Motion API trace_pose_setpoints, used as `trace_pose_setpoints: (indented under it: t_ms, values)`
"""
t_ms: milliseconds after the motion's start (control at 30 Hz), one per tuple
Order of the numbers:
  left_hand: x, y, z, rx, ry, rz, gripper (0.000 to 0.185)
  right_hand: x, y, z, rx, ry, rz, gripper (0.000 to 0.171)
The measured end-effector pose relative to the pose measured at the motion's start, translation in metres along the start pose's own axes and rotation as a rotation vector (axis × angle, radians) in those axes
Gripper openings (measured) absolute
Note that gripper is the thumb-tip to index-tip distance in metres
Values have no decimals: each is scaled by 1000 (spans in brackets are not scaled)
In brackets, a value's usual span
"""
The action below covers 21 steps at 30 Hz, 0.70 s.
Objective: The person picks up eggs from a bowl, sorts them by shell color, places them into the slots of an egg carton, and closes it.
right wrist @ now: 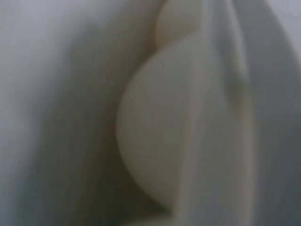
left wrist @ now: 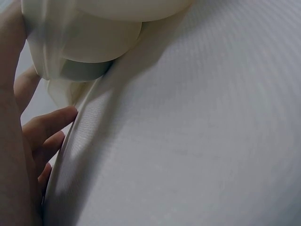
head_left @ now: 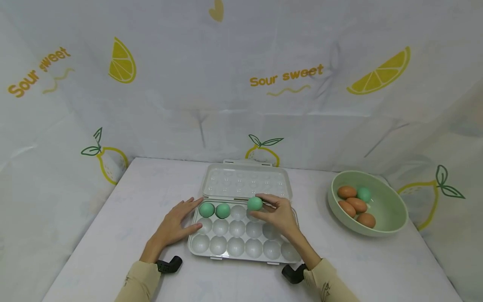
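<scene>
A white egg tray [head_left: 237, 228] with rows of round cups lies with its lid [head_left: 247, 181] folded back behind it. Two green eggs [head_left: 223, 210] sit in the back row, at its left end. Between thumb and fingers, my right hand [head_left: 279, 214] pinches another green egg [head_left: 255, 204] over the same row, a little to their right. My left hand [head_left: 174, 222] touches the tray's left side with fingers extended. From below, the left wrist view shows the left fingers [left wrist: 51, 123] beside the tray's rounded underside [left wrist: 101, 37]. Only the blurred cup undersides [right wrist: 155, 122] fill the right wrist view.
To the right stands a pale green bowl [head_left: 392, 209] holding several brown eggs [head_left: 356, 204] and one green egg [head_left: 364, 194]. The white tabletop [head_left: 124, 218] meets a printed cloth backdrop [head_left: 173, 84] at the back and sides.
</scene>
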<state>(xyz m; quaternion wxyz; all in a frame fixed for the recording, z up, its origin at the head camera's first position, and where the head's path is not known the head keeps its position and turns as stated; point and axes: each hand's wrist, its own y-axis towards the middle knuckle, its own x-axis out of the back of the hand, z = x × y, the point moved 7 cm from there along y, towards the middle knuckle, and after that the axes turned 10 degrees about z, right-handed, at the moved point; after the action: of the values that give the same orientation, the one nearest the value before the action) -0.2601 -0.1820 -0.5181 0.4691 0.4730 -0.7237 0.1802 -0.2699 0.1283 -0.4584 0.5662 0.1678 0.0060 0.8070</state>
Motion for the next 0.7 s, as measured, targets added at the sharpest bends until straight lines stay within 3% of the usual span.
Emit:
trace_pose_setpoints:
  t_ms: [200, 400, 533, 700]
  values:
    - [0, 0, 0, 2, -13, -2, 76, -24, 5, 1, 45, -19, 14, 49]
    - [0, -1, 0, 3, -21, -9, 76, -44, 9, -8, -19, -19, 28, 51]
    - [-1, -1, -1, -3, -18, -12, 76, -50, 10, -16, -52, -28, 28, 53]
    - [0, 0, -1, 1, -16, -13, 76, -53, 11, -15, -13, -72, 36, 53]
